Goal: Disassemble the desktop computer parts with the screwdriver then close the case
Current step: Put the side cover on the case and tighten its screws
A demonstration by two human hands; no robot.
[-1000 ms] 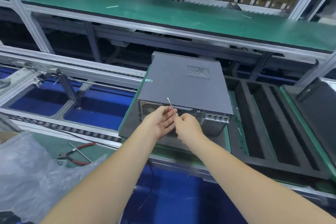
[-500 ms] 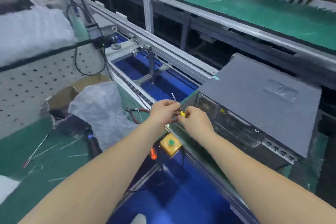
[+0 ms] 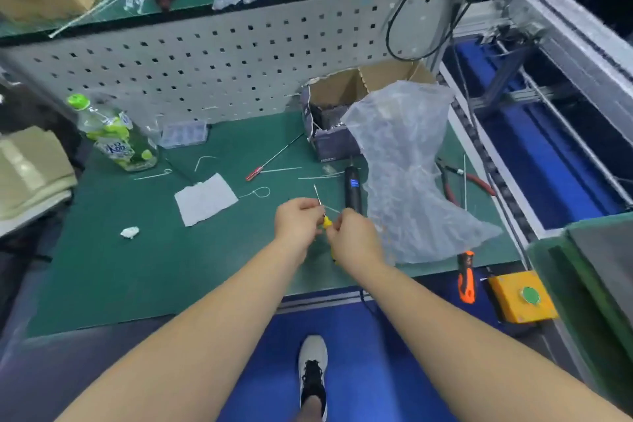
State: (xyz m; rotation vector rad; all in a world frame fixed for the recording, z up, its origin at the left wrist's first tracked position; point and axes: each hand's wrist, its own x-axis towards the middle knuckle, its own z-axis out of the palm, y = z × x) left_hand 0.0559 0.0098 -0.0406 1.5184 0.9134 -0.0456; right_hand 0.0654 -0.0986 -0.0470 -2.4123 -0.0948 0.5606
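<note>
Nearest me, over the front edge of the green-matted desk point(image 3: 144, 271), both hands held one small yellow-handled screwdriver point(image 3: 325, 220). The left hand point(image 3: 297, 220) pinched it up near the thin metal shaft, and the right hand point(image 3: 352, 240) had its fingers curled round the handle end. The grip looked fussy, and I judged the slim tool could slip and drop to the blue floor point(image 3: 359, 370) by the person's shoe.

Just beyond the hands lay a black electric screwdriver point(image 3: 351, 186), touching a crumpled clear plastic bag point(image 3: 407, 175). A careless reach there could drag the bag and sweep loose bits about.

Farther back a red-handled screwdriver point(image 3: 274, 158) lay near an open cardboard box point(image 3: 346, 92).

The grey computer case point(image 3: 609, 250) showed only as a corner at the right edge, well apart from the hands, so no work on it could happen from here.
</note>
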